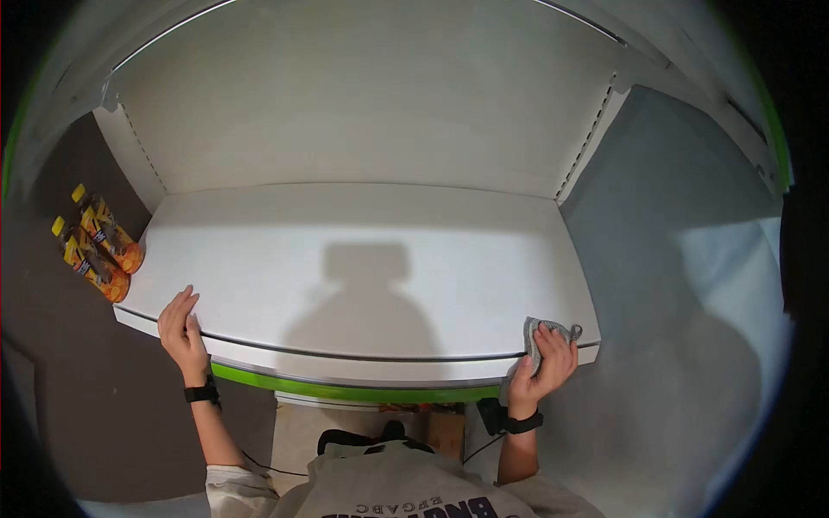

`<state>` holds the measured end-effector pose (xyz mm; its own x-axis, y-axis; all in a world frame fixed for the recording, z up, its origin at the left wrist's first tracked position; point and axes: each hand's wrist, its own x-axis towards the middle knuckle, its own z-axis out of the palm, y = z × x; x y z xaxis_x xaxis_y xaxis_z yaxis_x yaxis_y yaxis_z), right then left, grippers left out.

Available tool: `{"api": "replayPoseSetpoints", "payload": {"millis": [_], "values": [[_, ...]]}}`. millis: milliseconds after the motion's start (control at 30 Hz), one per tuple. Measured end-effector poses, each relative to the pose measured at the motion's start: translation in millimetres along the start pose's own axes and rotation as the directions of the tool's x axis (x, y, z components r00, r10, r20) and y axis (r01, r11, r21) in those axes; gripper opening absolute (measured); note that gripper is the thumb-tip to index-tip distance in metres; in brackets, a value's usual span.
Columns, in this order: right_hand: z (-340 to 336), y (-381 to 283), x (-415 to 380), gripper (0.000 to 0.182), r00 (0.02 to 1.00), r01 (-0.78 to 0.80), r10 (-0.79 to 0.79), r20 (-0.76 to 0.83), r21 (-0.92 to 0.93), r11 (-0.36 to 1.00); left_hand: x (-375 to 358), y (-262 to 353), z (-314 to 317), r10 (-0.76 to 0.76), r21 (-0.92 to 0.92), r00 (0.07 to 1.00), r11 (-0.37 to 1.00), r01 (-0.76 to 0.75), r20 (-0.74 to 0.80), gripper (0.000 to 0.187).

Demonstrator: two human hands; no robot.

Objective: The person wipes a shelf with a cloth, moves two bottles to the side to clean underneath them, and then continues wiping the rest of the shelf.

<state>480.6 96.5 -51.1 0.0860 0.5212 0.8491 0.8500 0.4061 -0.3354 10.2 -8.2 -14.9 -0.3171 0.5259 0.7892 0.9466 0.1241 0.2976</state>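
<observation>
My right hand [546, 363] grips a grey cleaning cloth [533, 330] at the front right corner of the white shelf [259, 250]. A small loop sticks out from the cloth's right side, and my fingers hide part of the fabric. At the shelf's front left edge is my left hand [180, 332], its fingers stretched out and nothing in them. Beyond it, two bottles of orange drink [129, 255] [110, 283] with yellow caps stand side by side at the shelf's left end.
A pale back panel [371, 104] rises behind the shelf, with slotted uprights at both sides. Along the front below the lip runs a green strip [345, 390]. A cardboard-coloured box [446, 434] is low beneath the shelf. A grey-blue surface [673, 259] borders the right side.
</observation>
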Motion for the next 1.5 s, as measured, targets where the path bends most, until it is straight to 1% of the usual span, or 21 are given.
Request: {"api": "replayPoseSetpoints", "payload": {"millis": [200, 400, 467, 667, 900, 1000, 1067, 1100, 1167, 1200, 1233, 1300, 1333, 1400, 1433, 1500], "values": [[0.9, 2.0, -2.9, 0.033, 0.999, 0.029, -0.029, -0.034, 0.005, 1.0, 1.5, 2.3, -1.4, 0.008, -0.019, 1.0, 1.0, -0.008, 0.005, 0.03], [-0.9, 4.8, -0.5, 0.033, 0.999, 0.049, -0.049, -0.01, 0.003, 0.999, -0.6, 0.2, 2.1, -0.002, -0.012, 1.0, 1.0, 0.002, -0.003, 0.029], [-1.1, 3.0, -0.6, 0.033, 0.999, 0.037, -0.037, -0.004, 0.004, 0.999, -0.3, -0.9, 1.1, 0.017, 0.001, 1.0, 1.0, -0.017, -0.008, 0.03], [0.0, -1.6, -0.1, 0.031, 1.0, -0.001, 0.001, -0.007, 0.0, 1.0, 0.2, 2.0, -2.3, 0.012, -0.002, 1.0, 1.0, -0.012, 0.006, 0.03], [-2.3, -4.4, -0.4, 0.03, 1.0, 0.004, -0.005, 0.017, 0.028, 1.0, 0.7, 3.4, -0.5, -0.008, -0.001, 1.0, 1.0, 0.008, 0.008, 0.03], [-4.2, -23.3, 2.6, 0.03, 0.997, -0.042, 0.041, 0.063, 0.019, 0.999, 0.1, 5.2, -1.8, -0.007, 0.009, 1.0, 1.0, 0.007, 0.015, 0.029], [-3.2, -42.3, -0.3, 0.031, 0.99, -0.015, 0.006, 0.143, 0.064, 0.998, -0.2, 6.0, -1.4, -0.024, 0.028, 0.999, 0.999, 0.024, 0.022, 0.027], [-2.0, -52.5, -1.9, 0.031, 0.989, -0.02, 0.011, 0.146, 0.063, 0.998, -0.4, 4.8, -1.2, -0.022, 0.029, 0.999, 0.999, 0.021, 0.027, 0.027], [2.1, -72.4, -4.6, 0.034, 0.975, -0.004, -0.018, 0.223, 0.097, 0.995, -0.7, 3.7, -0.1, -0.023, 0.014, 1.0, 1.0, 0.023, 0.017, 0.027], [5.0, -80.9, -7.8, 0.037, 0.968, 0.009, -0.037, 0.248, 0.112, 0.994, -0.5, 3.7, -0.1, -0.021, 0.016, 1.0, 1.0, 0.02, 0.018, 0.027], [6.7, -90.6, -8.8, 0.037, 0.968, 0.005, -0.034, 0.247, 0.116, 0.993, 0.2, 4.6, -0.8, -0.022, 0.006, 0.999, 1.0, 0.022, 0.022, 0.027], [8.9, -111.1, -6.9, 0.042, 0.928, 0.06, -0.125, 0.352, 0.189, 0.98, 0.3, 4.3, -1.8, -0.025, 0.0, 0.999, 1.0, 0.025, 0.025, 0.027], [11.4, -122.2, -6.7, 0.042, 0.928, 0.062, -0.128, 0.351, 0.193, 0.979, -0.4, 3.4, -1.2, -0.018, 0.001, 1.0, 1.0, 0.018, 0.023, 0.027], [17.0, -144.8, -6.2, 0.049, 0.856, 0.118, -0.249, 0.453, 0.298, 0.947, 0.2, 4.5, -1.4, -0.008, -0.005, 1.0, 1.0, 0.008, 0.015, 0.027], [19.2, -154.9, -6.3, 0.049, 0.857, 0.125, -0.255, 0.448, 0.3, 0.946, -0.1, 4.5, -1.6, -0.01, -0.006, 1.0, 1.0, 0.01, 0.008, 0.027], [23.8, -174.6, -7.8, 0.058, 0.781, 0.194, -0.356, 0.512, 0.344, 0.919, 0.0, 2.8, -0.9, -0.006, -0.004, 1.0, 1.0, 0.006, 0.014, 0.027]]}}
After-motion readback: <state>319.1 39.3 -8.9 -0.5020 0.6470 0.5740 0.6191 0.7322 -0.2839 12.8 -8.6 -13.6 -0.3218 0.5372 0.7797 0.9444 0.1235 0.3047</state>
